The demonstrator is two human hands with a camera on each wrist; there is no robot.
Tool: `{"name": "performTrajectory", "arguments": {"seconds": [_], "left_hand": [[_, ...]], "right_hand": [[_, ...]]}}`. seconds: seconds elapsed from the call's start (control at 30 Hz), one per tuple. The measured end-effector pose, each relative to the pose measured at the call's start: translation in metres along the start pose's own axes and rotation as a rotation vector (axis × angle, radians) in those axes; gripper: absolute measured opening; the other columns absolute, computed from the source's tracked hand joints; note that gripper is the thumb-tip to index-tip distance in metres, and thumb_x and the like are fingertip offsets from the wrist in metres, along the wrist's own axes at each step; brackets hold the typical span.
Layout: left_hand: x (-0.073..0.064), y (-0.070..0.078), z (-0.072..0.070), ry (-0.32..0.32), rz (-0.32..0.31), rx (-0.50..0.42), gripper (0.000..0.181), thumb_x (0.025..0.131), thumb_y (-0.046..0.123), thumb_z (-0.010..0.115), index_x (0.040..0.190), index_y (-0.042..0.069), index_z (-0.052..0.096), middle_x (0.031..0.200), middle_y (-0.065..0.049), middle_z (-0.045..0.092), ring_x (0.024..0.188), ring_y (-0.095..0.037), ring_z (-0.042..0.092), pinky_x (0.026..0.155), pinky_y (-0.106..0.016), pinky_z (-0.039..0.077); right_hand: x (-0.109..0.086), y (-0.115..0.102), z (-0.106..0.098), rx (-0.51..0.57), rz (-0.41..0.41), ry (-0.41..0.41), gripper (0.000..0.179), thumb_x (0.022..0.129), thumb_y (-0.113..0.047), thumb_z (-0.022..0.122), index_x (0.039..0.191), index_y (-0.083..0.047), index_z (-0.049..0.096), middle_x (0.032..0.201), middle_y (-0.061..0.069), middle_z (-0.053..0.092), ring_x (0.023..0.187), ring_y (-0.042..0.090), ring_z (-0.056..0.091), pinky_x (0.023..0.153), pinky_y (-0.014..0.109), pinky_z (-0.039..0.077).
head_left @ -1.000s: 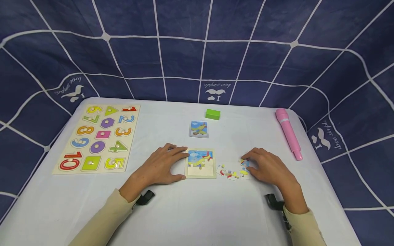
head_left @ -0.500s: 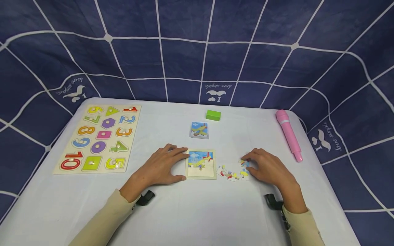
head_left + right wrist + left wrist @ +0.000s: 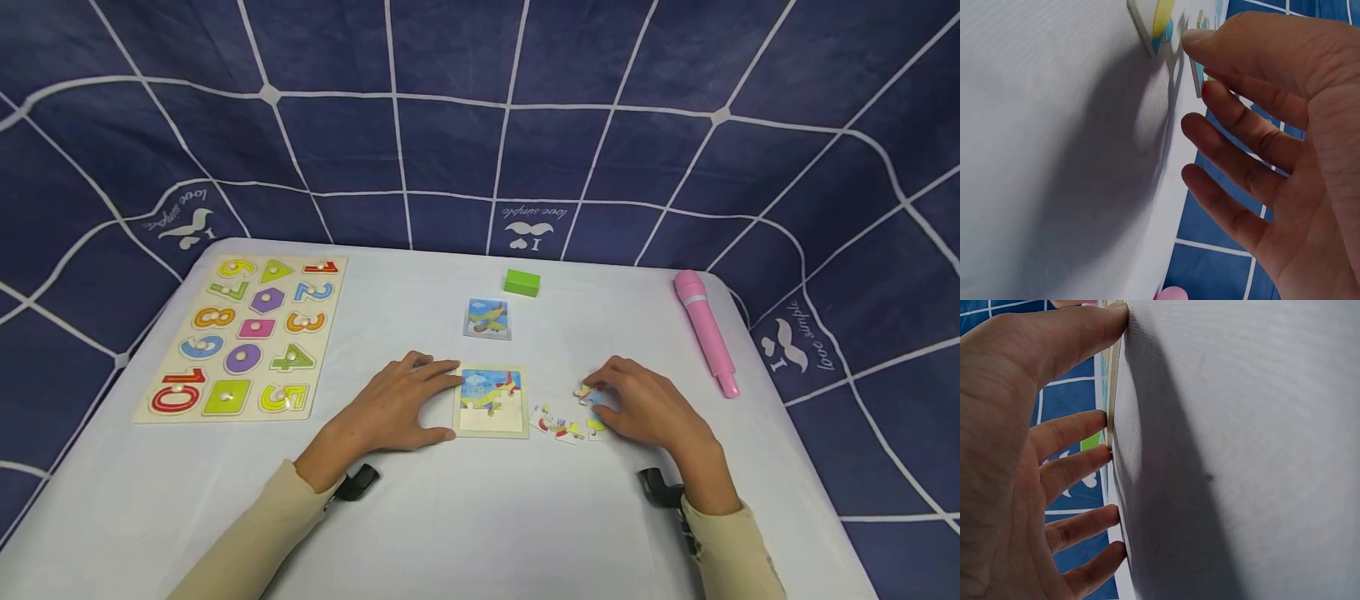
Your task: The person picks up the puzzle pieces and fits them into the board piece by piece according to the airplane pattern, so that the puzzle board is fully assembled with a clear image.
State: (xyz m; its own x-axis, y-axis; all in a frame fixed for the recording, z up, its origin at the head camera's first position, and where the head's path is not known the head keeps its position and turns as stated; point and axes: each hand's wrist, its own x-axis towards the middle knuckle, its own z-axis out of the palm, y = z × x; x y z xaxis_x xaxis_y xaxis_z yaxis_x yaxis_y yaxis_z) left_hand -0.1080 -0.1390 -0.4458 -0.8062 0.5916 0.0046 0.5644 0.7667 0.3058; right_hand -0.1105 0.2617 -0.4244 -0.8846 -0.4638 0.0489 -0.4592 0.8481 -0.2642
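Note:
My left hand (image 3: 401,404) lies at the left edge of a small wooden jigsaw tray (image 3: 491,432). Its thumb and fingers are spread, and in the left wrist view the thumb (image 3: 1079,337) and fingertips touch the tray's edge. The upper part of the tray holds joined pieces of a yellow airplane on blue sky; bare wood shows below. To the right, my right hand (image 3: 648,404) pinches a blue jigsaw piece (image 3: 1198,78) between thumb and fingers. Several loose jigsaw pieces (image 3: 567,431) lie between the tray and this hand, one with yellow (image 3: 1154,22) beside the thumb.
Behind the tray lie an airplane picture card (image 3: 487,319) and a green block (image 3: 522,282). A number and shape peg board (image 3: 247,337) takes up the table's left side. At the right lies a pink toy microphone (image 3: 705,333). A dark blue gridded cloth (image 3: 450,142) hangs behind.
My right hand has shifted slightly left with the blue jigsaw piece, away from the yellow piece below. My left hand stays at the tray.

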Motion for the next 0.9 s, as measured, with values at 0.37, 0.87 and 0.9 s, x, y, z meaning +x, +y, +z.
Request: {"name": "performTrajectory", "arguments": {"seconds": [0.37,0.87,0.9], "left_hand": [[0.001,0.000,0.000,-0.011,-0.003,0.009,0.079,0.085,0.059,0.084,0.154,0.026,0.062,0.165,0.004,0.050,0.145,-0.027,0.046,0.112,-0.055,0.046],[0.000,0.001,-0.001,-0.010,-0.004,0.006,0.080,0.085,0.059,0.085,0.154,0.026,0.062,0.165,0.003,0.051,0.145,-0.028,0.047,0.112,-0.056,0.046],[0.000,0.001,-0.001,-0.011,-0.006,0.007,0.080,0.085,0.059,0.085,0.154,0.026,0.062,0.165,0.004,0.050,0.145,-0.028,0.047,0.112,-0.055,0.046]], "right_hand": [[0.009,-0.010,0.002,-0.002,-0.005,-0.011,0.035,0.085,-0.016,0.088,0.119,-0.019,0.081,0.115,-0.002,0.074,0.107,0.020,0.068,0.088,0.047,0.058],[0.032,-0.035,0.007,0.023,-0.094,-0.068,0.035,0.087,-0.024,0.089,0.121,-0.021,0.082,0.112,-0.007,0.075,0.099,0.014,0.066,0.085,0.041,0.058],[0.033,-0.037,0.008,0.027,-0.102,-0.072,0.035,0.087,-0.025,0.089,0.121,-0.022,0.082,0.112,-0.007,0.075,0.100,0.014,0.067,0.086,0.041,0.058]]}}
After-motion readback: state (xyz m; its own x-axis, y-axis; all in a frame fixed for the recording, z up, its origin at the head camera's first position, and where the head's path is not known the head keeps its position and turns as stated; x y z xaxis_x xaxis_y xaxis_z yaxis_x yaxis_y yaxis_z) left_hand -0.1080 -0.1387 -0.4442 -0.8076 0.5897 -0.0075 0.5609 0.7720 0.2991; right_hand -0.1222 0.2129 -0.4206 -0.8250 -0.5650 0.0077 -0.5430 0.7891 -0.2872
